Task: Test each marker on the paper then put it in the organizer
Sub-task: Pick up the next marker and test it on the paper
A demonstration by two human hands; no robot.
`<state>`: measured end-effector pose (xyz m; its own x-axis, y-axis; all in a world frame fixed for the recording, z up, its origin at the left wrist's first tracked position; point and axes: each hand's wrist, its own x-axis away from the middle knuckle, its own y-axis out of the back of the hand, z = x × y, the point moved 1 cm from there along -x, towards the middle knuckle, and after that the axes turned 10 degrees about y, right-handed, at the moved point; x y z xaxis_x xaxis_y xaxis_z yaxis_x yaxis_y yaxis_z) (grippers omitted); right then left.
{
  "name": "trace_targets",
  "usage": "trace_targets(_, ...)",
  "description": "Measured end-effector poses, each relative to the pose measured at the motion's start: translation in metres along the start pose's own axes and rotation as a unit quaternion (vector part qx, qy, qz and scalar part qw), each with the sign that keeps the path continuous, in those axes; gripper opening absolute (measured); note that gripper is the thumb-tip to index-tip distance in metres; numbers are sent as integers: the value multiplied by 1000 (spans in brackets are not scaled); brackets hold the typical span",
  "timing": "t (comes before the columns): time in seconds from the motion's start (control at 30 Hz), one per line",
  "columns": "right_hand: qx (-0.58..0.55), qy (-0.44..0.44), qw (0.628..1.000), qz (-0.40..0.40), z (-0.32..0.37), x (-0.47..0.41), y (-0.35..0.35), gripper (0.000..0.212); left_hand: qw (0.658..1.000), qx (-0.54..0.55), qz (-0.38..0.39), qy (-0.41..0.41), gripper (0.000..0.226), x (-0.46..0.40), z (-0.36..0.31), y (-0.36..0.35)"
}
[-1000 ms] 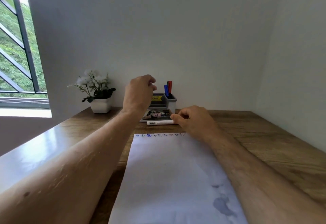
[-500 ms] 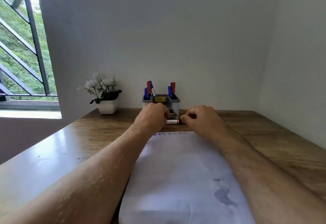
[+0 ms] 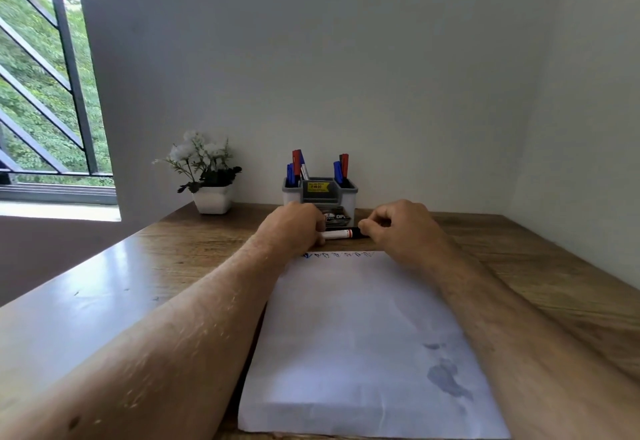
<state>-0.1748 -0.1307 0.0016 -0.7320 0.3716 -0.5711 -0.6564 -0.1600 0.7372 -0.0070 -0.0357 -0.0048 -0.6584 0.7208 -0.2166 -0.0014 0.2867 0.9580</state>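
A white marker [image 3: 337, 234] with a dark cap lies level just beyond the top edge of the white paper [image 3: 363, 335]. My left hand [image 3: 294, 226] grips the marker's white barrel. The capped end is pinched by my right hand [image 3: 398, 228]. Behind both hands stands the grey organizer [image 3: 320, 195] with several blue and red markers upright in its back compartments. Along the paper's top edge runs a row of small ink marks [image 3: 337, 254].
A white pot of white flowers [image 3: 207, 176] stands at the back left of the wooden desk [image 3: 536, 284]. A barred window [image 3: 45, 76] is at the far left. White walls close off the back and right. A dark packet leans at the organizer's front.
My left hand came down from the organizer to the marker's barrel. My right hand kept its hold on the cap end. The view shifted slightly.
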Motion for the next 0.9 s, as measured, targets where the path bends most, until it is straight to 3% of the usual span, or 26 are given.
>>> trace_targets(0.23, -2, -7, 1000, 4, 1, 0, 1, 24, 1000, -15, -21, -7, 22, 2, -5, 7)
trace_targets(0.37, -4, -10, 1000, -1, 0, 1, 2, 21, 994, 88, -24, 53, 20, 3, -15, 21)
trace_targets(0.43, -1, -4, 1000, -17, -1, 1, 2, 21, 964, 233, 48, 116, 19, 5, -24, 27)
trace_targets(0.5, -12, -6, 999, -39, -1, 1, 2, 22, 883, 403, 161, 177, 16, 16, -35, 29)
trace_targets(0.57, -40, -14, 997, -67, -2, 0, 2, 28, 819, 496, 232, 169, 18, 23, -40, 28)
trace_targets(0.63, -68, -30, 994, -81, -3, -1, 3, 38, 782, 540, 275, 144, 15, 28, -41, 25)
trace_targets(0.73, -99, -55, 989, -96, -3, -3, 3, 48, 769, 548, 305, 125, 12, 32, -46, 24)
trace_targets(0.9, -126, -61, 986, -90, 0, -4, 2, 47, 794, 515, 311, 88, 16, 35, -52, 19)
